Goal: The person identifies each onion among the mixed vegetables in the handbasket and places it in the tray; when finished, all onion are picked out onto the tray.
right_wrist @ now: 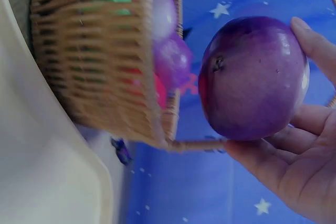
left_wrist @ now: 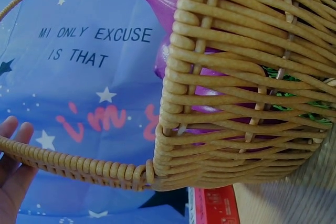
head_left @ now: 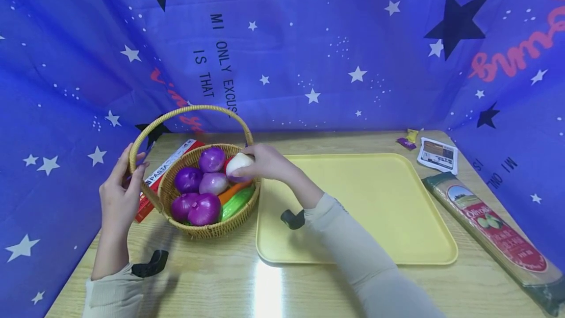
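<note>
A wicker basket (head_left: 200, 231) with a tall arched handle (head_left: 194, 108) holds several purple onions (head_left: 205, 209), a pale purple-and-white round vegetable (head_left: 214, 183), a carrot (head_left: 234, 191) and a green cucumber-like vegetable (head_left: 237, 203). My left hand (head_left: 118, 200) grips the left side of the handle, thumb and fingers around it. Over the basket's right rim, my right hand (head_left: 270, 162) holds a turnip (right_wrist: 252, 82) between thumb and fingers. From the head its pale side shows; the right wrist view shows its purple side. Something red (right_wrist: 160, 90) sits in the basket near that rim.
Right of the basket lies a yellow tray (head_left: 353, 257). A red pasta box (head_left: 143, 206) is partly behind the basket. On the right are a long noodle packet (head_left: 499, 229), a white packet (head_left: 438, 155) and small wrapped candies (head_left: 407, 143). Blue star-patterned cloth (head_left: 291, 53) encloses the table.
</note>
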`<state>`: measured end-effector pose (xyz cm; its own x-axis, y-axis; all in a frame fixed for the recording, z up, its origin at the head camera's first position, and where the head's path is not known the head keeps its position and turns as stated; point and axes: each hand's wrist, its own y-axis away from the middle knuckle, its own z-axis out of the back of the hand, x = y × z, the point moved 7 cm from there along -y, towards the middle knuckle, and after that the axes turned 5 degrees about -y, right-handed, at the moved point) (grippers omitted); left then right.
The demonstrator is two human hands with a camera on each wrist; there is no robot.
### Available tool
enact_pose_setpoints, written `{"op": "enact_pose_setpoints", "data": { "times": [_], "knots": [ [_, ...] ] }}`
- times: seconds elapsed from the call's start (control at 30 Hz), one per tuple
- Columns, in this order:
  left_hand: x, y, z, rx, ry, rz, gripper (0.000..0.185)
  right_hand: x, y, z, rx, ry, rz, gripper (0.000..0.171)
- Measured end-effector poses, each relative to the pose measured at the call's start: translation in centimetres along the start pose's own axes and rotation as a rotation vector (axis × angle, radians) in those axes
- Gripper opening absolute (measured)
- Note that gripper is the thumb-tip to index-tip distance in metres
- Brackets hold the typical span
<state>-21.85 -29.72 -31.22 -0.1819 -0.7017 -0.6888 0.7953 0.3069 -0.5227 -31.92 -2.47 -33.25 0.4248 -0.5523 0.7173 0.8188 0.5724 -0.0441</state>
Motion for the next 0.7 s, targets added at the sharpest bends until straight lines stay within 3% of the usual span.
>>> {"op": "enact_pose_setpoints", "data": {
  "times": [0.23, 0.37, 0.53, 0.7],
  "knots": [
    [0.0, 0.1, 0.0, 0.0, 0.009, -0.008, 0.049, -1.2, 2.0, 3.4, -0.063, -0.108, 0.002, 0.058],
    [-0.1, 0.2, 0.0, -0.002, 0.011, -0.025, 0.049, -2.9, 2.6, 4.9, -0.138, -0.076, 0.051, 0.062],
    [-0.2, 0.2, 0.0, -0.007, -0.001, -0.039, 0.048, -6.4, 2.4, 5.3, -0.22, 0.02, 0.067, 0.07],
    [-0.1, 0.2, 0.0, -0.003, -0.009, -0.03, 0.048, -10.0, 1.8, 5.0, -0.264, 0.008, 0.028, 0.073]
  ]
}}
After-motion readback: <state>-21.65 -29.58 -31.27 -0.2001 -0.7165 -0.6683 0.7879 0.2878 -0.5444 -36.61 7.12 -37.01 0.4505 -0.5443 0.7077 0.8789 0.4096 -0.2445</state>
